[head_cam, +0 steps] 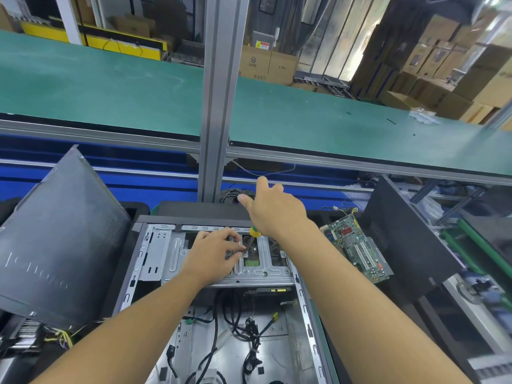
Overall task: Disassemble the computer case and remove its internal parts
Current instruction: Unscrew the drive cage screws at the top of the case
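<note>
Computer case [304,309] lies open-side up, centre, nearest the camera; both forearms reach over it. Metal bracket [171,256] spans the case's far end, w/ slots and screw holes. Loose black cables [249,331], some w/ yellow and green plugs, lie on the case floor on the near side of the bracket.

Screwdriver [250,239], yellow-green handle, stands about upright on the bracket at the case's far end, tip down on a screw spot. L hand [213,253] rests on the bracket; fingers curled, tips pinching the screwdriver shaft just above the tip. R hand [277,214] is above the case's far edge; fingers straight and spread apart, pointing away from the case, gripping nothing. Its heel sits right over the handle top; can't tell if it touches.

Grey side panel [61,231] leans tilted just left of the case. Green circuit board [357,248] lies just right of the case; a black panel [401,245] stands beyond the board. Coil of wire [235,193] sits just behind the case; an aluminium post [219,92] rises behind that. Green belt [110,87] runs L-R well behind the case; cardboard boxes [443,59] are stacked far back, to the right.
</note>
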Demonstrator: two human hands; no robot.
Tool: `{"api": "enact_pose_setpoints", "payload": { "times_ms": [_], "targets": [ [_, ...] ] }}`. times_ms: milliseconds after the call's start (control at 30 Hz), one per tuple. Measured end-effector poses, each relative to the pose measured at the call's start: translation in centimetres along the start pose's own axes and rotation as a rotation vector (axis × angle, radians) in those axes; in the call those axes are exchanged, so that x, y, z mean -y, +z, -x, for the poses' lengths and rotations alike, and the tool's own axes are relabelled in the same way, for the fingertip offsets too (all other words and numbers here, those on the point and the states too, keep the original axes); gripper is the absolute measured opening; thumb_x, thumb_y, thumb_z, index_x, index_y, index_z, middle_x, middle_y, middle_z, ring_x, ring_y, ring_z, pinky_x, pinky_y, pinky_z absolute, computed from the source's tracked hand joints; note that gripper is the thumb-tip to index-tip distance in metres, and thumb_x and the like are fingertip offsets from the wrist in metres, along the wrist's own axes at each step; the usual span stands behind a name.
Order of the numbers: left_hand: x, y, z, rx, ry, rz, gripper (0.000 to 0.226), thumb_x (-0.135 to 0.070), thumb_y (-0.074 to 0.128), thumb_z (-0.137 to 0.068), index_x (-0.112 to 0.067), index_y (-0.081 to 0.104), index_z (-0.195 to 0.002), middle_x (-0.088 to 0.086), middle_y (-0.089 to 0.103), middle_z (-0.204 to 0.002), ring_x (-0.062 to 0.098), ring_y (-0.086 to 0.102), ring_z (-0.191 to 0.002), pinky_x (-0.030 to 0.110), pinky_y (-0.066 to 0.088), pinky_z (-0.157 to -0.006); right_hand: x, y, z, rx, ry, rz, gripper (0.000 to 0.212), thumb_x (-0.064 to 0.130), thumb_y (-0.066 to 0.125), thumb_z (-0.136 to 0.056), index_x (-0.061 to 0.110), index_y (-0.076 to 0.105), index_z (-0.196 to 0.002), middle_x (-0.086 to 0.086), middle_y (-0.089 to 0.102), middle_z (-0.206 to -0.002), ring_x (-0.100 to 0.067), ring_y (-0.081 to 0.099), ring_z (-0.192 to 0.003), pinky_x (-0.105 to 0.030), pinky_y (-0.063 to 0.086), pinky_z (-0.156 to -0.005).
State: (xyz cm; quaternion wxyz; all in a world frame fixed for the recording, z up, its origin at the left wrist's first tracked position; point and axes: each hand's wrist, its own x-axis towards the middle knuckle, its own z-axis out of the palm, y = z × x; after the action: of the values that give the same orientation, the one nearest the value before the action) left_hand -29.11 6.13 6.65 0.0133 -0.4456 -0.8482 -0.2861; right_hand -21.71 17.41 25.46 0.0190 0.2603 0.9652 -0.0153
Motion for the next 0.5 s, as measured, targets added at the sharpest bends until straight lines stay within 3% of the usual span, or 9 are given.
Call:
{"api": "enact_pose_setpoints", "payload": {
  "times_ms": [67, 133, 233, 333, 400, 500],
  "targets": [
    [0.0, 0.0, 0.0, 0.007, -0.005, -0.010, 0.023, -0.045, 0.057, -0.095, -0.042, 0.074, -0.110, -0.025, 0.053, -0.114, -0.003, 0.052, -0.102, 0.028, 0.025, -0.100, 0.0, 0.2, -0.1, -0.013, -0.039, -0.015, 0.044, 0.047, 0.036, -0.106, 0.011, 0.034, -0.132, -0.015, 0.050, -0.112, -0.022, 0.041, -0.060, -0.033, 0.029, -0.049],
    [0.0, -0.2, 0.1, 0.013, -0.008, -0.020, 0.023, -0.045, 0.056, -0.096, -0.042, 0.074, -0.110, -0.025, 0.053, -0.115, -0.004, 0.051, -0.103, 0.029, 0.026, -0.101, 0.0, 0.1, -0.3, 0.016, -0.081, -0.106, 0.030, 0.032, 0.044, -0.107, 0.009, 0.037, -0.125, -0.016, 0.048, -0.116, -0.023, 0.044, -0.062, -0.034, 0.035, -0.053],
    [0.1, -0.2, 0.1, 0.014, -0.007, -0.015, 0.023, -0.044, 0.056, -0.096, -0.041, 0.074, -0.110, -0.025, 0.053, -0.115, -0.003, 0.052, -0.103, 0.030, 0.027, -0.102, -0.4, -0.8, -0.4, 0.138, -0.134, -0.260, 0.019, 0.020, 0.050, -0.102, 0.012, 0.040, -0.117, -0.011, 0.043, -0.119, -0.026, 0.046, -0.077, -0.036, 0.038, -0.063],
    [0.1, -0.2, 0.1, 0.028, -0.013, -0.015, 0.023, -0.045, 0.057, -0.095, -0.042, 0.073, -0.111, -0.025, 0.053, -0.116, -0.004, 0.051, -0.105, 0.029, 0.025, -0.101, -0.7, -1.5, -0.2, 0.249, -0.156, -0.286, 0.026, 0.013, 0.054, -0.095, 0.017, 0.042, -0.118, -0.003, 0.039, -0.116, -0.028, 0.039, -0.106, -0.038, 0.036, -0.078],
    [0.1, -0.2, 0.0, 0.029, -0.016, -0.011, 0.023, -0.045, 0.057, -0.095, -0.042, 0.073, -0.111, -0.025, 0.053, -0.116, -0.005, 0.051, -0.106, 0.027, 0.023, -0.100, -0.5, -1.5, 0.2, 0.240, -0.145, -0.273, 0.028, 0.019, 0.056, -0.093, 0.016, 0.043, -0.118, -0.005, 0.041, -0.119, -0.031, 0.040, -0.113, -0.040, 0.039, -0.080],
    [0.0, -0.2, 0.0, 0.035, -0.021, -0.003, 0.023, -0.046, 0.056, -0.096, -0.042, 0.073, -0.111, -0.025, 0.053, -0.117, -0.005, 0.050, -0.104, 0.025, 0.020, -0.099, 0.0, -0.9, 0.5, 0.102, -0.096, -0.097, 0.048, 0.050, 0.051, -0.098, 0.015, 0.039, -0.129, -0.013, 0.043, -0.130, -0.036, 0.053, -0.104, -0.043, 0.044, -0.074]
  ]
}}
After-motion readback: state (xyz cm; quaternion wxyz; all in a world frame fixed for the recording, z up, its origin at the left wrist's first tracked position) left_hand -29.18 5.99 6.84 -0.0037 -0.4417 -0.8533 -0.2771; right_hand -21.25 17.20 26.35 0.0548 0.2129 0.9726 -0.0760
